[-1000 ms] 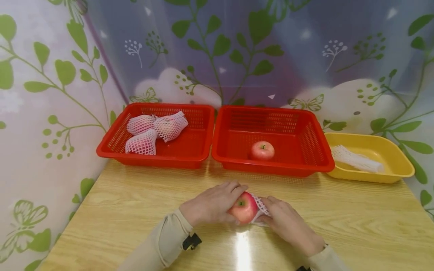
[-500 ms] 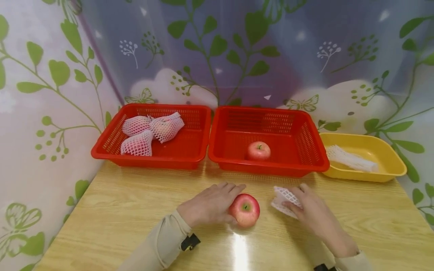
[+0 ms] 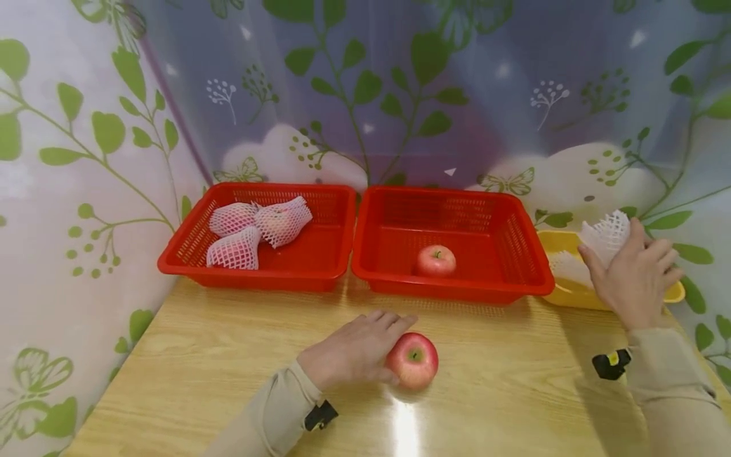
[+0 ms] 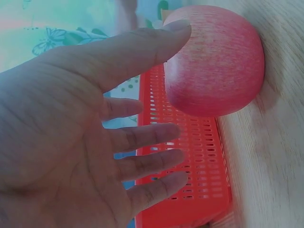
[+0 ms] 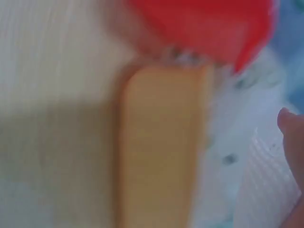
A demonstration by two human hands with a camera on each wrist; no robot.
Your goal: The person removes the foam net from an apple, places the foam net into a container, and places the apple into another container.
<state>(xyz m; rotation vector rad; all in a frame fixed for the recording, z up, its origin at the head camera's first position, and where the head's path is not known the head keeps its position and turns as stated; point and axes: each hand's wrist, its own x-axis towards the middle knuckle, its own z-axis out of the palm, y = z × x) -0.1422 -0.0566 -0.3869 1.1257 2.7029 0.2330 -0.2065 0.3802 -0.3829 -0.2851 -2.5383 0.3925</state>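
A bare red apple (image 3: pixel 415 367) stands on the table, with my left hand (image 3: pixel 355 350) at its left side. In the left wrist view the thumb of my left hand (image 4: pixel 61 123) touches the apple (image 4: pixel 221 61), and the other fingers stretch out below it. Over the yellow basket (image 3: pixel 582 298) at the far right, my right hand (image 3: pixel 635 282) holds a white foam net (image 3: pixel 606 236). The blurred right wrist view has the net (image 5: pixel 263 185) beside part of my right hand (image 5: pixel 295 149), near the basket's side (image 5: pixel 159 142).
Several net-wrapped apples (image 3: pixel 233 249) lie in the left red basket (image 3: pixel 268 279). One bare apple (image 3: pixel 436 261) sits in the middle red basket (image 3: pixel 451 288). Another white net (image 3: pixel 570 266) lies in the yellow basket. A patterned backdrop (image 3: pixel 320 152) rises behind.
The net came off the apple in my right hand, which has carried it right and up to the yellow basket. My left hand has stayed beside the apple.
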